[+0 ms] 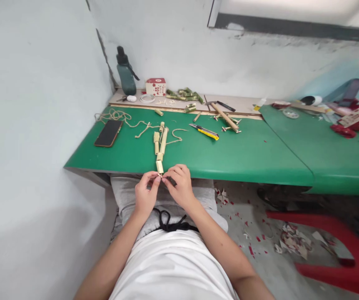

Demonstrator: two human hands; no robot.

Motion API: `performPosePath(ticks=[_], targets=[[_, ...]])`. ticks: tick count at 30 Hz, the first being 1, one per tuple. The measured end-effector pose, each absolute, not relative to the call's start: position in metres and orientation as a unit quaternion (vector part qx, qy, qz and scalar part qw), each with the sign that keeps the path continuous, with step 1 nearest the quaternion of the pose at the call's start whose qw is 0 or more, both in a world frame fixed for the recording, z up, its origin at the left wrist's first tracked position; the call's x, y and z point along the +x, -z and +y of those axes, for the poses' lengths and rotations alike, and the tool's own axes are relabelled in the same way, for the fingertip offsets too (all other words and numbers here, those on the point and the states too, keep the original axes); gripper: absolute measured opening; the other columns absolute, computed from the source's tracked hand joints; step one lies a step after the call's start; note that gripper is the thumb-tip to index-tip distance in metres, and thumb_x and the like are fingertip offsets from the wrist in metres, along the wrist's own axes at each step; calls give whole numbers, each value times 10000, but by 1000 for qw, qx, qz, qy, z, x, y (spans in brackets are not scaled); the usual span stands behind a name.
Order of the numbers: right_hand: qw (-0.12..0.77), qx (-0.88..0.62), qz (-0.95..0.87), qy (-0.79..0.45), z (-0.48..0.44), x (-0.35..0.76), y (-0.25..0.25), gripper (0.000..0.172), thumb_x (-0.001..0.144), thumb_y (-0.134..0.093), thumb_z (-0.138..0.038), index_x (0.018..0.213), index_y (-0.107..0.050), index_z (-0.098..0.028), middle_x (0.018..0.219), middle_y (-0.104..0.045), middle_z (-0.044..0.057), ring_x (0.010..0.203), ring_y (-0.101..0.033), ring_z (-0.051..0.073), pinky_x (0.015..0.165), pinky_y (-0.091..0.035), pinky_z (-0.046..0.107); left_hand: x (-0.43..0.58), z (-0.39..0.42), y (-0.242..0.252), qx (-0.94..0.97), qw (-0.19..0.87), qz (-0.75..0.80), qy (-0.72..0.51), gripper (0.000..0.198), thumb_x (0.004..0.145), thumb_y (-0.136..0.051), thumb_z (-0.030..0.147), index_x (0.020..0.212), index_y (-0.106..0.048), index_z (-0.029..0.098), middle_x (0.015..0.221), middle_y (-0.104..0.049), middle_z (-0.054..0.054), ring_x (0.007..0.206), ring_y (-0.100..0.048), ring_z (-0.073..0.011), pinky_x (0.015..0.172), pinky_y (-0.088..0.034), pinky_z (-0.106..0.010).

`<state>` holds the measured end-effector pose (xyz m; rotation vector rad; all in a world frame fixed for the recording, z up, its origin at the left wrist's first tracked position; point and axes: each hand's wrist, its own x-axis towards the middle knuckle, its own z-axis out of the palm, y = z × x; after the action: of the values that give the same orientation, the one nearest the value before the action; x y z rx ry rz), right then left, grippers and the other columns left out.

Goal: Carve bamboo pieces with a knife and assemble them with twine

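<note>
My left hand (146, 191) and my right hand (180, 184) meet at the table's front edge, over my lap. Fingertips of both are pinched on a small pale piece (160, 176), too small to tell whether it is string or wood. Just beyond it lies a short bamboo tube (159, 167), the nearest of several cut bamboo pieces strung in a line. Farther along the line are a longer bamboo stick (164, 141) and a notched bamboo piece (156, 143). Loose twine (177, 135) trails from them to the right, and more leads left to a tangle.
A yellow utility knife (204, 131) lies on the green tabletop (245, 154), right of the bamboo. At left are a phone (108, 133) and coiled twine (113, 114). Behind stand a bottle (126, 75), a small box (155, 87) and green bamboo pieces (184, 94). A red stool (332, 233) is at right.
</note>
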<state>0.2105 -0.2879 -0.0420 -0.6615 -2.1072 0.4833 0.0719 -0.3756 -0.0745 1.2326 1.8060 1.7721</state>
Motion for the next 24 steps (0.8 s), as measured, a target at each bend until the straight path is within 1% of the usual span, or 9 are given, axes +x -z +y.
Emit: performPosePath(ticks=[6,10,15,19,24], targets=[[431,-264,-843,-185,-288,210,44,69,956,-766,-189,980,-774,-253,982,-775,41,1037,-603,248,948,-487,432,72,-375,75,435,179,632,-616,236,1003,-718,418,1114,-765,216,1043,-825,-71,946,-796,-188,838,-624,-290],[433,-272,-841,-176,-288,208,46,40,968,-755,-226,979,-783,-253,971,-779,43,1024,-610,244,955,-482,438,73,-373,79,416,188,632,-626,268,993,-726,437,1115,-773,203,1040,-829,-78,934,-799,-190,840,-636,-295],[447,-263,-840,-158,-290,206,49,73,995,-736,-251,1029,-798,-268,977,-797,30,1033,-620,238,966,-454,448,73,-371,85,397,194,628,-640,295,973,-743,462,1064,-791,186,997,-827,-81,886,-791,-186,831,-645,-303],[443,-270,-839,-165,-292,205,52,83,1017,-717,-279,1019,-799,-289,966,-805,19,1031,-635,234,984,-441,455,75,-369,87,375,194,627,-654,305,967,-744,473,1040,-792,180,974,-821,-81,872,-782,-184,830,-643,-309],[442,-286,-832,-175,-293,205,53,118,1030,-706,-342,966,-781,-276,963,-804,29,1038,-642,237,985,-446,449,77,-369,82,359,183,633,-661,311,961,-746,481,1013,-786,177,936,-810,-73,841,-766,-173,816,-634,-298]])
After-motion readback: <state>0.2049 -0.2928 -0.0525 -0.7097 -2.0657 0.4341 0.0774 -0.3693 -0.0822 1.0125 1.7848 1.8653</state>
